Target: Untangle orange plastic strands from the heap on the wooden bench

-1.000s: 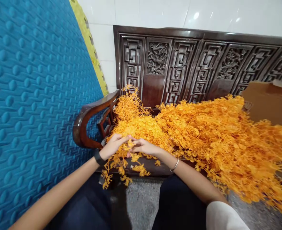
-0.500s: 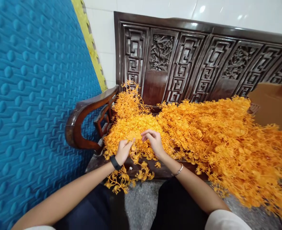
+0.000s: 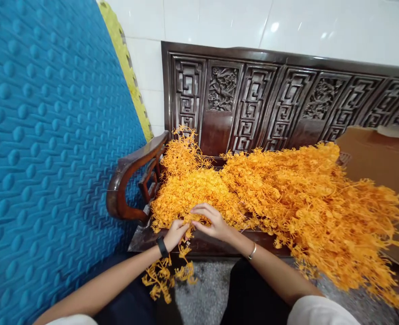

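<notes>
My left hand, with a black wristband, is closed in a pinch on an orange plastic flower sprig. The sprig's branches hang below the hand, past the bench's front edge. My right hand, wearing a bracelet, is beside the left fingertips. Its thumb and fingers are apart, near the upper end of the sprig; whether they touch it is unclear. Just beyond both hands lies a pile of small orange plastic flower pieces on the seat.
The dark carved wooden bench has a curved armrest at left. A large heap of orange sprigs spreads to the right. Cardboard stands behind it. Blue foam matting fills the left side.
Both hands have come lower and nearer to my body, with the sprig hanging lower too. The right hand has moved in beside the left fingertips. The camera view has tilted slightly upward.
</notes>
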`<state>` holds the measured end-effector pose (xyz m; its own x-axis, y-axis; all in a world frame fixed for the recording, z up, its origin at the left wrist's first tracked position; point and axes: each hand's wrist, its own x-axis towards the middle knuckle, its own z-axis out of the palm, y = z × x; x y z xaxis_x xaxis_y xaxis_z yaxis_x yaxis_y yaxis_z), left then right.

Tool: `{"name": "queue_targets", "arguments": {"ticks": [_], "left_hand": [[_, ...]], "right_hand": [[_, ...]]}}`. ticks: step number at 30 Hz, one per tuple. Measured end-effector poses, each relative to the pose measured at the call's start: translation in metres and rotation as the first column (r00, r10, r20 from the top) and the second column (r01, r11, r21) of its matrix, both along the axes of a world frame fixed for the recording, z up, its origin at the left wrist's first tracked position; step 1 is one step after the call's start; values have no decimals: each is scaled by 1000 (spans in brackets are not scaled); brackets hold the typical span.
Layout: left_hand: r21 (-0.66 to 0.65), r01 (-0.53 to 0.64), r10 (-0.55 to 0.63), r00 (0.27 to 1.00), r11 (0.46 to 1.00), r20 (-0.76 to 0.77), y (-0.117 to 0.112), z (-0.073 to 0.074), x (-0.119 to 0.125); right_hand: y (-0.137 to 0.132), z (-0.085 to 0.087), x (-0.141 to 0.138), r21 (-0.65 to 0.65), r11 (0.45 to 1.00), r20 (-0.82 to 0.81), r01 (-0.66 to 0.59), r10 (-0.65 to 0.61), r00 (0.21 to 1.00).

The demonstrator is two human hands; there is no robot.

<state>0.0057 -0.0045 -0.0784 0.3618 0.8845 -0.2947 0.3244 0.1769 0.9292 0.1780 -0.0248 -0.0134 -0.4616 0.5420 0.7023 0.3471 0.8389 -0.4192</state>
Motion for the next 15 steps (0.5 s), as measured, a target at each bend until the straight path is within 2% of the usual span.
{"name": "queue_targets", "arguments": {"ticks": [7,15], "left_hand": [[40,99,-100,995,994,28,-5,-4,0],[97,125,-138,979,987,149,-11,2,-3]], "right_hand": [[-2,-11,-2,146,985,69,93,-104,992],[9,-23,-2,255,958,61,134,-154,986]]}}
